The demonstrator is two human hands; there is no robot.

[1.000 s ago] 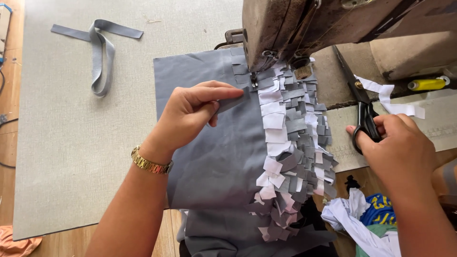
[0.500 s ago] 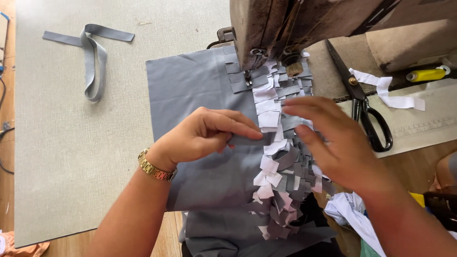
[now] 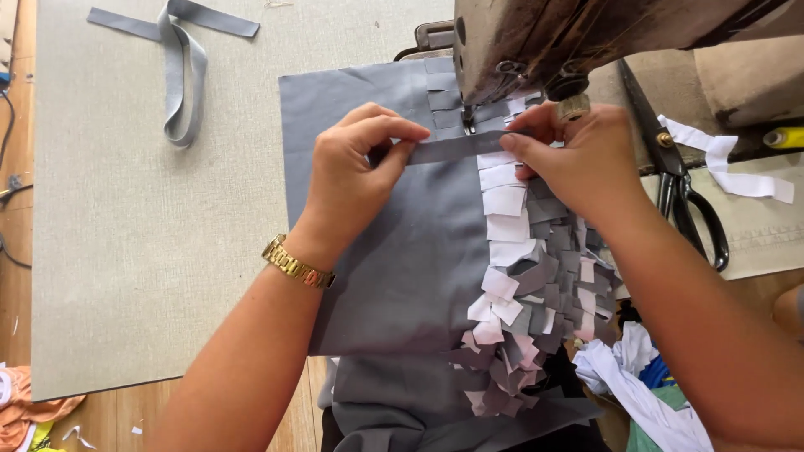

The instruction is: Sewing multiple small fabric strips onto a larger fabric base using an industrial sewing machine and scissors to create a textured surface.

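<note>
Your left hand [image 3: 356, 167] is curled, thumb and forefinger pinched on the left end of a short grey strip [image 3: 456, 147], knuckles up and wrist bent back toward you, with a gold watch [image 3: 297, 264] just below it. Your right hand [image 3: 578, 159] pinches the strip's other end between thumb and fingertips, its forearm coming in from the lower right. The strip is stretched level between both hands, just in front of the sewing machine head [image 3: 536, 42] and across the top of a column of overlapping white and grey patches [image 3: 523, 276]. Those patches lie on a grey fabric panel [image 3: 394, 259] spread over the pale tabletop [image 3: 126, 251]. Black scissors [image 3: 678, 184] lie just right of your right hand, and a looped grey ribbon [image 3: 180, 67] sits well apart at the far left.
</note>
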